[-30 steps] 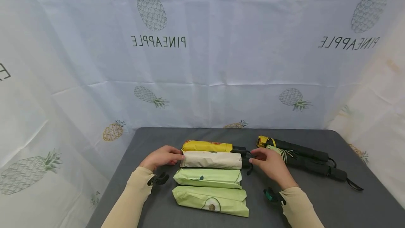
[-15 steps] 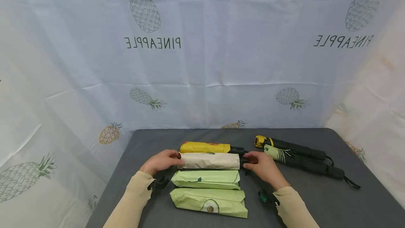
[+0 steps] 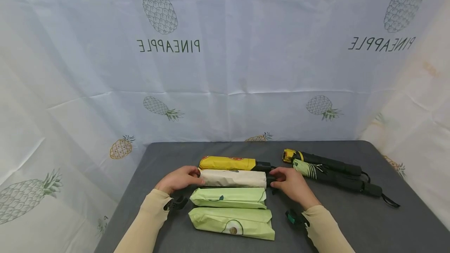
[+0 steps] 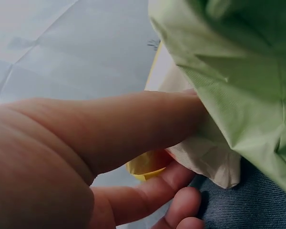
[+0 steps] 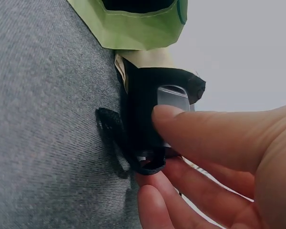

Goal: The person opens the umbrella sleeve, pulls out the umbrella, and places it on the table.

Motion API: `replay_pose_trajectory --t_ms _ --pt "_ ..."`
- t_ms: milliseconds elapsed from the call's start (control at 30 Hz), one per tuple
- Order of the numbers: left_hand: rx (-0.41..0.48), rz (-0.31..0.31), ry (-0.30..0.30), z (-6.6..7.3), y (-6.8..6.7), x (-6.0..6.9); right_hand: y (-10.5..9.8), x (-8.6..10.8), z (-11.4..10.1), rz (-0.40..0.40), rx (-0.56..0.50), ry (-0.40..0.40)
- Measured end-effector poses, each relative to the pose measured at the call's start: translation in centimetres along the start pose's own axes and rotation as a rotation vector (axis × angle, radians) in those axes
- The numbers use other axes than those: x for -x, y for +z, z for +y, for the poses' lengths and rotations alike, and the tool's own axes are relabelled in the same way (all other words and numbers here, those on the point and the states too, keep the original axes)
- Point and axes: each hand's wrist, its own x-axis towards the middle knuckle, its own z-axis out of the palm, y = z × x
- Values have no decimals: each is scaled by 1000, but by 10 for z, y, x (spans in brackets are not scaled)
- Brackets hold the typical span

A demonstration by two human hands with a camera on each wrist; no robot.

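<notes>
Cream cloth-sleeved folded umbrella (image 3: pixel 233 179) lies with left hand (image 3: pixel 180 179) apparently pinching its sleeved end (image 4: pixel 212 161), right hand (image 3: pixel 291 183) pinching its black handle (image 5: pixel 142 107).

The right hand (image 3: pixel 293 186) is sitting further left than a second ago, its fingertips now gripping the black handle (image 5: pixel 142 109) closer to the cream cloth (image 3: pixel 232 178), and it is no longer covering part of the neighbouring umbrella's green end (image 3: pixel 305 169); the left hand (image 3: pixel 180 179) is resting slightly nearer the person; the curtain (image 3: pixel 225 69) prints are appearing further left in the head view
</notes>
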Motion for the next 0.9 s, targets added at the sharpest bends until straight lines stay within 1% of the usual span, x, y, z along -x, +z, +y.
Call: replay_pose_trajectory --t_ms 167,267,500,633,767,833,900 --pt "0 18 -29 0 1 -1 2 0 -2 16 19 -5" --pt "-4 20 -24 1 3 -3 3 0 -2 26 17 5" --pt "-4 60 -5 3 9 -4 4 -1 -1 39 -3 32" --pt "-8 50 -3 5 7 -1 2 0 0 50 -19 29" --pt "10 46 23 11 2 5 -6 2 -1 60 -81 9" --pt "35 45 44 14 -2 9 -12 3 -2 50 -146 -4" --pt "81 31 73 19 -5 14 -17 5 -4 26 -214 -12"
